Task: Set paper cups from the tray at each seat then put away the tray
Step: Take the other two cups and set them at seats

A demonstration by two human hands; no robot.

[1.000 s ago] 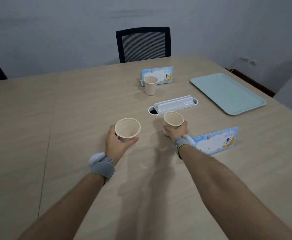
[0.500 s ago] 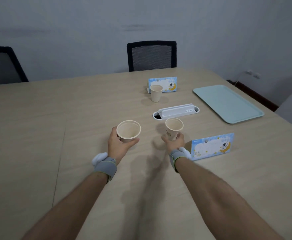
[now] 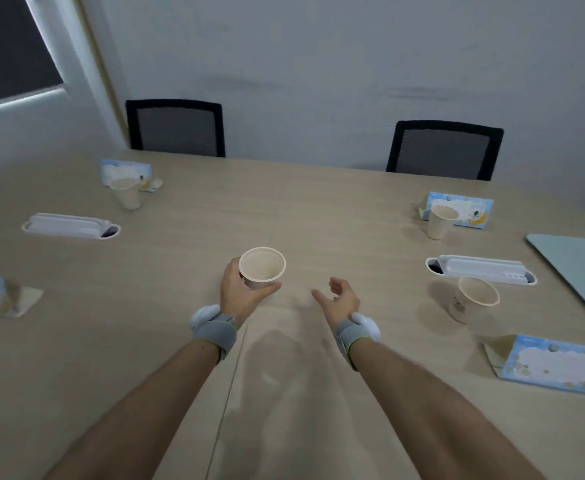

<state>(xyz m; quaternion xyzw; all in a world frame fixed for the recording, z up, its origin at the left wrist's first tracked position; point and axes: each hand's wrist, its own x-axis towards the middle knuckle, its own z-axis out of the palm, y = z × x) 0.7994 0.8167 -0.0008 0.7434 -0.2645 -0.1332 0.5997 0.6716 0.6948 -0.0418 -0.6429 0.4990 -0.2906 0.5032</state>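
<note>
On my feed the wooden table (image 3: 318, 209) fills the view, and I see the pale green tray (image 3: 582, 271) lying flat at its right edge, partly cut off by the frame. Three paper cups stand upright at seats: the far-left cup (image 3: 126, 194) just in front of the far-left card (image 3: 124, 171), the far-right cup (image 3: 440, 221) in front of the far-right card (image 3: 464, 207), and the near-right cup (image 3: 474, 303) between a white cable box (image 3: 481, 268) and the near-right card (image 3: 554, 367). The left hand (image 3: 240, 296) wraps fingers and thumb round a fourth cup (image 3: 262, 266) near the table's middle, while the right hand (image 3: 341, 299) hovers beside it, fingers loose and spread, gripping nothing.
</note>
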